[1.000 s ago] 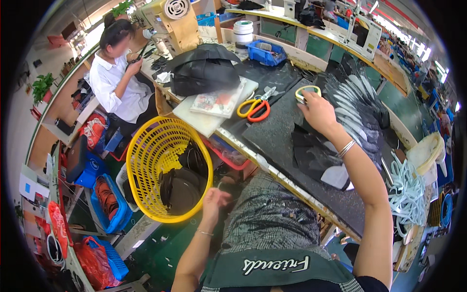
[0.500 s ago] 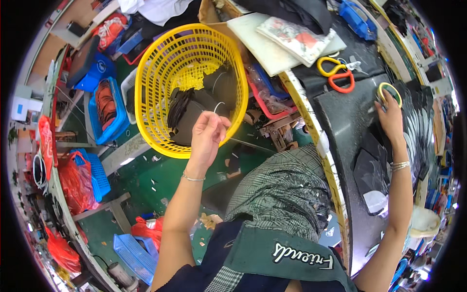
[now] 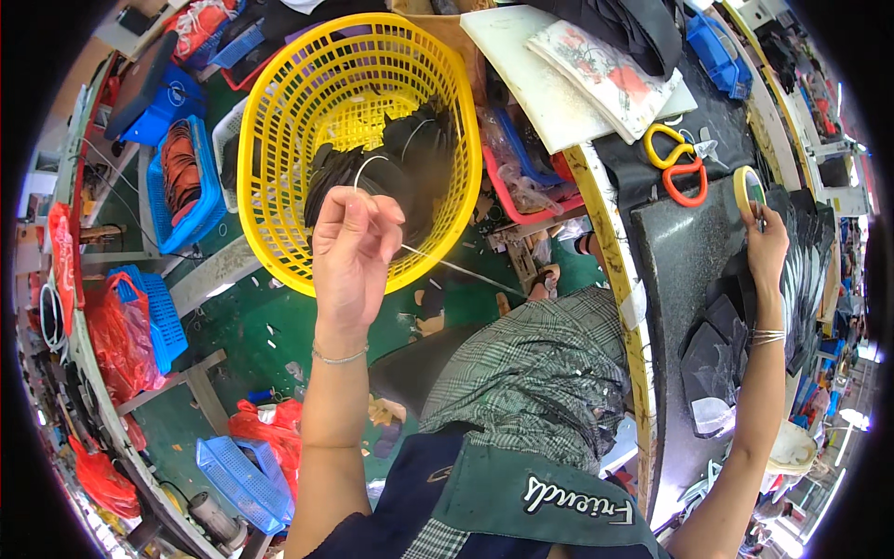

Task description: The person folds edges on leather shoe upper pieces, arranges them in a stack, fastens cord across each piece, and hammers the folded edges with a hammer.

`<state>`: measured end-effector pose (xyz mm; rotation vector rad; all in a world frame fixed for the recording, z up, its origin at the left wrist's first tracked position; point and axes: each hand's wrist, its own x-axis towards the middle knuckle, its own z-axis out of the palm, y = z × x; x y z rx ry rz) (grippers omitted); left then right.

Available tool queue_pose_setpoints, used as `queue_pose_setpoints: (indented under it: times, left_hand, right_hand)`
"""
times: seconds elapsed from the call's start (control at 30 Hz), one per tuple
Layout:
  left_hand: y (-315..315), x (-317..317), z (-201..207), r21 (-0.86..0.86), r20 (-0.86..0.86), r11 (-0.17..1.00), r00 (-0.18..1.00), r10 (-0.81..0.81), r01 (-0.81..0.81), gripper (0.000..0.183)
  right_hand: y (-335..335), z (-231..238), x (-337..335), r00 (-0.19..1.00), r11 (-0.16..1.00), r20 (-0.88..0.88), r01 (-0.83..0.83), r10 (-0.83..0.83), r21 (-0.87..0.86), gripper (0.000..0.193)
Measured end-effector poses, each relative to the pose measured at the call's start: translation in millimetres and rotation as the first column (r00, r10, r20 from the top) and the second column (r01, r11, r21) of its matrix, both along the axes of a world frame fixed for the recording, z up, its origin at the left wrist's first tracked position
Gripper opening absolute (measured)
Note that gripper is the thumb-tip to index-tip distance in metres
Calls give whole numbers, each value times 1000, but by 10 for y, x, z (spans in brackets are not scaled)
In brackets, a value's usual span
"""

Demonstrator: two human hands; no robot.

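Note:
My left hand is raised in front of the yellow plastic basket, its fingertips pinched together on a thin white cord. One end of the cord curls up above the fingers, and a pale line runs off behind the hand to the right. Inside the basket lie thin black sheet pieces. Over the bench at the right, the fingers of my right hand are closed at the lower edge of a pale yellow ring. Something silvery shows by those fingers. Whether the ring is a tape roll or a handle, I cannot tell.
Scissors with yellow and red handles lie on the black bench top. Black cut pieces are beside my right forearm. White boards sit at the bench's far end. Blue baskets stand left, above the green floor.
My left hand has moved left and nearer with the cord, whose loop now stands higher. The pale yellow ring has shifted with my right hand toward the scissors. The whole view has tilted slightly.

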<state>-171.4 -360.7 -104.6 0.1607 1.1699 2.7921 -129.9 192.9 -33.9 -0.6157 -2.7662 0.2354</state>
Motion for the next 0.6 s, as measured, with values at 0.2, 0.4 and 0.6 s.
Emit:
queue_pose_setpoints:
  times: [0.2,0.4,0.6]
  left_hand:
    - [210,62,194,43,39,999,999,-31,29,17]
    - [718,320,745,-132,-82,925,926,-368,356,12]
    - [1079,461,927,-358,-226,855,853,-470,376,10]
  right_hand:
    - [-564,182,-79,977,982,-128,-179,170,-60,28]
    - [-2443,564,308,866,287,-95,-264,490,-921,38]
    - [-2790,845,440,758,121,-389,-518,524,-847,28]
